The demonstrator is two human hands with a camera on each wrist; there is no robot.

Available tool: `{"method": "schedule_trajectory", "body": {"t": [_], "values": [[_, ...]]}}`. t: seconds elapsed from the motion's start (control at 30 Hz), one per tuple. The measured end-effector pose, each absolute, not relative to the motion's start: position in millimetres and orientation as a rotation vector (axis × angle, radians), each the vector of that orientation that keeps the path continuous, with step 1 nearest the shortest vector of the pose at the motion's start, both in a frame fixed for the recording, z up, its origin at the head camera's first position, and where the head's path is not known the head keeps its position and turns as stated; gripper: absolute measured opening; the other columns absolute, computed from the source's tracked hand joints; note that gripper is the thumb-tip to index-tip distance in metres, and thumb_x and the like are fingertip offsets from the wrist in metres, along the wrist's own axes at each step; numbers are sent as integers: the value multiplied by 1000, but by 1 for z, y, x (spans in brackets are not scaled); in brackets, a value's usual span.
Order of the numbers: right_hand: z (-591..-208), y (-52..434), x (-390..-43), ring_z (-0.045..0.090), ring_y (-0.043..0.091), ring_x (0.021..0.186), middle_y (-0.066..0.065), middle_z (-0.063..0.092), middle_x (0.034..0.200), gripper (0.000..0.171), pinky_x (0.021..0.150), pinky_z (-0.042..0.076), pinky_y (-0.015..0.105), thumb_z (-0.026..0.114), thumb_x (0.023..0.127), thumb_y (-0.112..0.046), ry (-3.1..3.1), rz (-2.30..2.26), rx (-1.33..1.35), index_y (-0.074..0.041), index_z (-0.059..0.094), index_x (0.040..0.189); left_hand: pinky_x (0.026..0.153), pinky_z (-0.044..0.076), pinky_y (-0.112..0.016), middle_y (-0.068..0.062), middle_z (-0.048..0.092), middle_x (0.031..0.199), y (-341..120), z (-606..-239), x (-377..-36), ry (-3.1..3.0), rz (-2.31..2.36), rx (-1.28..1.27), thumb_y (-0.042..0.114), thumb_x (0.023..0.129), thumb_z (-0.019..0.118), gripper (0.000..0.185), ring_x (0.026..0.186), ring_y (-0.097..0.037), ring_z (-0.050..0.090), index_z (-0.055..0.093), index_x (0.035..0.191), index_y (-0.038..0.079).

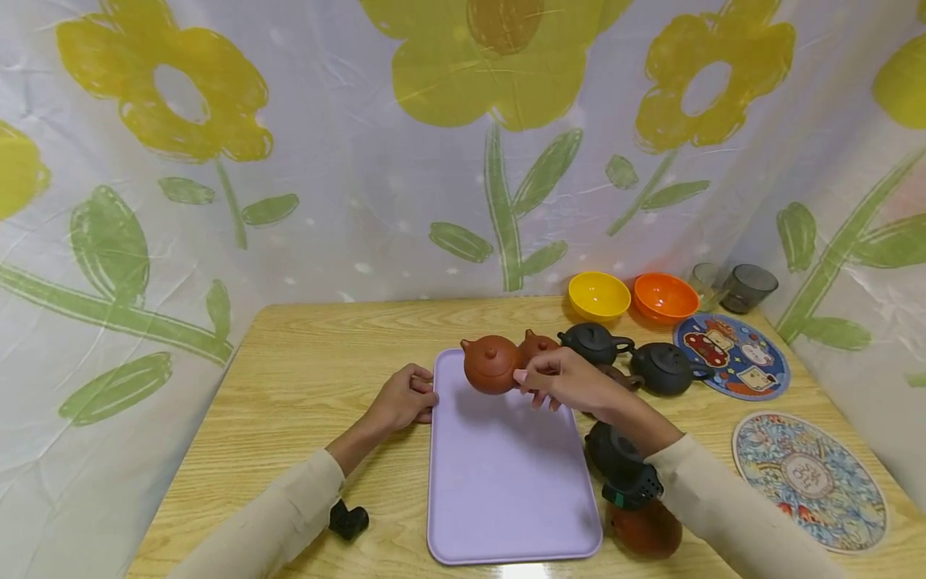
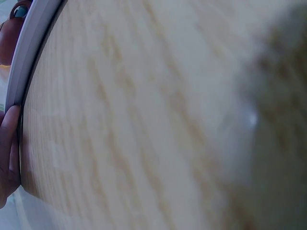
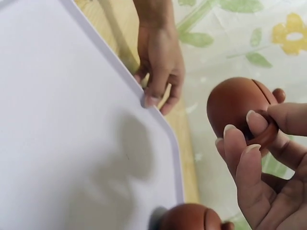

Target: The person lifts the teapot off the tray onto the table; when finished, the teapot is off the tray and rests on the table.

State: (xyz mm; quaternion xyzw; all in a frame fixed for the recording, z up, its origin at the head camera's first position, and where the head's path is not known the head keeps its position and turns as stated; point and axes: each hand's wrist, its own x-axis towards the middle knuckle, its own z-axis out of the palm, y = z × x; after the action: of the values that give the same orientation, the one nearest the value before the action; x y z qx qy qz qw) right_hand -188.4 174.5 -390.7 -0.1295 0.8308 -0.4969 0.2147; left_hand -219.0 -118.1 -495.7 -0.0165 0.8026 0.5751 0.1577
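I see the red-brown teapot (image 1: pixel 492 365) hanging in the air over the lilac tray's (image 1: pixel 506 482) far end, my right hand (image 1: pixel 571 384) pinching only its handle. That thin grip could let it swing or slip (lid loose?). My left hand (image 1: pixel 401 400) grips the tray's edge; a nudge could shift it.

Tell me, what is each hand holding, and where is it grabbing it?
The right hand holds a reddish-brown teapot by its handle, lifted over the purple tray. The left hand holds that tray's left edge near the far corner.
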Motion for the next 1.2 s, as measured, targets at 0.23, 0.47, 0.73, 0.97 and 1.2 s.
{"method": "schedule_trajectory", "body": {"t": [0.23, 0.47, 0.73, 0.97, 1.2], "values": [[-387, 201, -183, 64, 29, 83, 10, 67, 88, 31, 62, 58, 36, 61, 100, -33, 2334, -1317, -407, -6, 72, 90, 65, 65, -33, -14, 56, 104, -117, -493, -219, 2286, 1657, -48, -3, 88, 66, 36, 80, -20, 65, 53, 122, -1], [-382, 230, -173, 62, 34, 81, 14, 67, 86, 30, 63, 58, 32, 58, 102, -30, 2329, -1312, -426, -3, 69, 93, 65, 64, -32, -14, 56, 104, -118, -493, -219, 2275, 1652, -39, -2, 89, 66, 37, 79, -20, 64, 53, 124, -1], [-385, 268, -164, 65, 24, 80, 17, 64, 90, 27, 60, 59, 31, 55, 104, -22, 2380, -1348, -447, 1, 68, 97, 65, 64, -33, -14, 56, 106, -119, -493, -218, 2283, 1648, -28, -1, 89, 67, 39, 79, -20, 64, 53, 125, -1], [-390, 303, -152, 65, 20, 84, 7, 67, 94, 27, 64, 58, 31, 52, 105, -22, 2414, -1332, -435, 0, 67, 102, 65, 64, -33, -14, 56, 104, -119, -493, -218, 2279, 1657, -40, -2, 89, 66, 38, 78, -20, 64, 53, 124, -1], [-395, 333, -139, 63, 21, 87, 2, 66, 96, 25, 65, 57, 31, 48, 107, -20, 2428, -1346, -423, -5, 68, 105, 65, 65, -33, -14, 56, 103, -119, -493, -218, 2284, 1651, -24, -3, 90, 65, 36, 77, -19, 64, 53, 124, -2]]}}
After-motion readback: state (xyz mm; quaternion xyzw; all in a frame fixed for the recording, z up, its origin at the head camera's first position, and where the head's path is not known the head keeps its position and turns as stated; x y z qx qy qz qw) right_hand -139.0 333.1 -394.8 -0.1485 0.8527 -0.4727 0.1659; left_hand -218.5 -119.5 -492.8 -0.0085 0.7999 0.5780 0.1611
